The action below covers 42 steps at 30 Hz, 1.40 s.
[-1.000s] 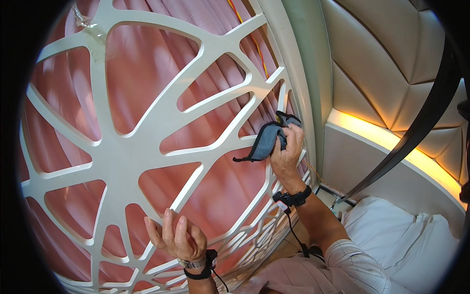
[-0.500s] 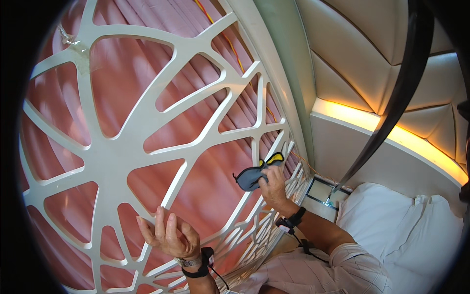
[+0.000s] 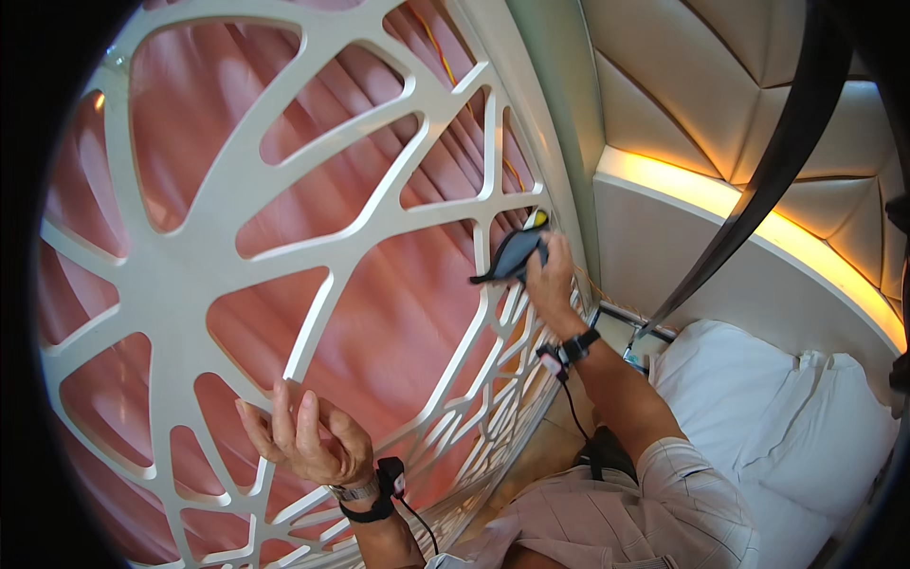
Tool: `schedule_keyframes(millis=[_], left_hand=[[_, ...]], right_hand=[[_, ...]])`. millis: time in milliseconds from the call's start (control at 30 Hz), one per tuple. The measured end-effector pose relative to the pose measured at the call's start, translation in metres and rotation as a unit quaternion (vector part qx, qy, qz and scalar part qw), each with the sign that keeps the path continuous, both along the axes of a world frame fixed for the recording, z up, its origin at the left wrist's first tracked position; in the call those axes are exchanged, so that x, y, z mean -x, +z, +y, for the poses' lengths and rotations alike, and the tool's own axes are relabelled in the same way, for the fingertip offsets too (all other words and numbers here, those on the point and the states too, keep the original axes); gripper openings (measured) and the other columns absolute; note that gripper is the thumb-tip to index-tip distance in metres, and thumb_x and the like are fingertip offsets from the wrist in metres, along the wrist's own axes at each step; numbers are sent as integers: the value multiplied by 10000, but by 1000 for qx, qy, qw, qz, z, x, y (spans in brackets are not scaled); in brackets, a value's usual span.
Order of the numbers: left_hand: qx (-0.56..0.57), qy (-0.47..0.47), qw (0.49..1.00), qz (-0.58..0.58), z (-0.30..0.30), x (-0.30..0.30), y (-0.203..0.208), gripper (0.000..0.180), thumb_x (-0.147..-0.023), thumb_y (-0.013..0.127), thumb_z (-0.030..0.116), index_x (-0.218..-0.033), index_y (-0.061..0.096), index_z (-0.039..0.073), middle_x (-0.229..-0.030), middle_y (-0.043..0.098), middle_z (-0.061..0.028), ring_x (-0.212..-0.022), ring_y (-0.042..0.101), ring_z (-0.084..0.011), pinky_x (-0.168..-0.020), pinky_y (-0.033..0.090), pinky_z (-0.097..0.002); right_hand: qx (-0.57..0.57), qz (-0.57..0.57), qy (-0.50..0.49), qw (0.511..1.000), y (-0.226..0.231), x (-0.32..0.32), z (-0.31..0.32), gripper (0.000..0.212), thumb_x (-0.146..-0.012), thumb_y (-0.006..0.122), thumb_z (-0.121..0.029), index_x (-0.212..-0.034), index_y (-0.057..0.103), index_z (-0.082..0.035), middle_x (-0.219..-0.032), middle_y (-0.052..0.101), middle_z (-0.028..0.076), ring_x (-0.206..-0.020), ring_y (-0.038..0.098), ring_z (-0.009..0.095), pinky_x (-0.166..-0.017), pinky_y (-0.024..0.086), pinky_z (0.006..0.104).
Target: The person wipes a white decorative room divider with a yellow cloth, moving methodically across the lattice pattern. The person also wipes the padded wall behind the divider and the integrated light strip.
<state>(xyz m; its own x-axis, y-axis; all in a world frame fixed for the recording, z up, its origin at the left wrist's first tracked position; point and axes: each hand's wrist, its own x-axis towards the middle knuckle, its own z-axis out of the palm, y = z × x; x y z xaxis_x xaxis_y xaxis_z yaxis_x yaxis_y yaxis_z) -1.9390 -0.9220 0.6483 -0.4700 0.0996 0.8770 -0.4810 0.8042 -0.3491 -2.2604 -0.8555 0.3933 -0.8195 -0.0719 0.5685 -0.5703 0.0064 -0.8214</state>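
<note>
A grey cloth with a yellow underside and a dark edge is gripped in my right hand. It lies against the right part of a white lattice screen, where the struts narrow toward the frame. My left hand is raised at the lower middle, with its fingers apart and nothing in it. Its fingertips are beside a slanting strut; whether they touch it I cannot tell.
Pink curtains hang behind the lattice, with an orange cord near its right edge. At right are a padded headboard wall, a glowing light strip and white pillows. A dark curved bar crosses the upper right.
My right hand has moved up and a little right along the lattice with the cloth. The view has shifted, and my left hand keeps its spread pose, a little farther left.
</note>
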Motion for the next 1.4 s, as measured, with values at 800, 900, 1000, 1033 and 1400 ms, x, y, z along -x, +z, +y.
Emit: schedule_keyframes(millis=[800,900,1000,1033,1400], left_hand=[[-81,10,996,-30,33,-162,-211,314,-1092,482,100,-1396,553,136,-1636,417,-359,-1498,446,-620,-1240,371,-797],[-110,-8,994,17,37,-189,-238,320,-1068,534,17,-1373,606,77,-1632,433,-357,-1516,453,-579,-1252,413,-716],[-126,20,991,42,44,-215,-259,414,-1002,611,-25,-1403,610,77,-1640,413,-369,-1501,450,-594,-1223,406,-714],[-128,19,990,59,44,-220,-267,413,-995,631,-26,-1402,612,38,-1638,415,-368,-1505,455,-583,-1227,417,-692],[-108,141,983,44,68,-323,-289,502,-915,762,39,-1410,678,29,-1609,542,-251,-1546,473,-456,-1287,384,-596]], right_hand=[[152,12,209,966,-79,-200,-28,291,-957,741,69,-1205,626,-32,-1010,607,108,-879,637,208,-752,537,329],[171,109,217,955,-71,-224,-21,333,-890,774,90,-1174,651,-33,-972,603,119,-809,609,250,-697,509,344],[173,196,204,943,-61,-251,-12,366,-838,734,129,-1165,669,-22,-962,604,151,-830,621,327,-711,520,403],[165,203,193,946,-64,-257,-13,397,-806,695,148,-1158,684,-34,-978,616,150,-841,625,350,-717,525,426],[139,254,262,921,-38,-351,-11,184,-1002,650,22,-1174,701,-18,-1073,655,112,-931,671,254,-834,556,377]])
